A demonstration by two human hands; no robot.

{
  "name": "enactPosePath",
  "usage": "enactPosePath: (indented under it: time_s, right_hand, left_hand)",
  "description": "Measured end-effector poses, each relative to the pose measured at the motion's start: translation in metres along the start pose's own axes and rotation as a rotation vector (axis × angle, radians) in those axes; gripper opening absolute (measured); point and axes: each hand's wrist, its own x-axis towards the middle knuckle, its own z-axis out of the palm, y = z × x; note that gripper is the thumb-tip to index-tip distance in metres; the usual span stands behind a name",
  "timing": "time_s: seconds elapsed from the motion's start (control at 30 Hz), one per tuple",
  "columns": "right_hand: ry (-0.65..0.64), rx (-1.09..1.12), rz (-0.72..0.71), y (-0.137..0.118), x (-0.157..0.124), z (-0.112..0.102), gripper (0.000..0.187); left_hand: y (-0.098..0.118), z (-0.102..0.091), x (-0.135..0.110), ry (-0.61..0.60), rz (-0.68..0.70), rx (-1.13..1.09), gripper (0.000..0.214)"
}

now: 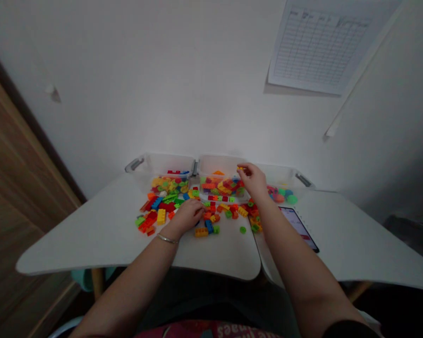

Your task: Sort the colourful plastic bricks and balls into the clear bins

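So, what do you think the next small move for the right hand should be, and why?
I'd probably let the small yellow brick drop from the right hand into the middle clear plastic bin. Its fingers pinch the brick right over that bin, which already holds similar coloured bricks.

The left hand [186,217] rests on loose plastic building bricks [158,216] near the far edge of the white table [74,234], while the right hand [251,180] pinches a small yellow brick [240,168] above the middle clear plastic bin [221,164] of three.
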Motion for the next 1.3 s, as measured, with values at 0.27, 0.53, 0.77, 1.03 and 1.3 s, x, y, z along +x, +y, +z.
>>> enactPosePath:
  time_s: [0.27, 0.53, 0.77, 1.03, 1.3]
  right_hand:
    - [-0.278, -0.383, -0.046, -0.005, 0.011, 0.016, 0.024]
    - [-0.283, -0.448, -0.078, -0.003, 0.002, 0.012, 0.035]
    - [-0.308, -0.404, -0.014, -0.005, -0.001, 0.007, 0.041]
    - [-0.063, -0.148, -0.045, -0.01, -0.011, -0.011, 0.038]
    - [-0.017, 0.01, -0.03, -0.014, -0.062, -0.026, 0.031]
  left_hand:
    - [0.002, -0.002, 0.0, -0.007, -0.014, -0.005, 0.02]
    - [0.003, -0.002, 0.001, -0.009, -0.015, -0.007, 0.02]
    - [0.003, -0.002, 0.0, -0.004, -0.013, 0.0, 0.02]
    - [0.0, 0.0, 0.0, 0.0, -0.008, 0.005, 0.02]
    - [0.003, 0.0, 0.0, -0.004, -0.008, 0.014, 0.021]
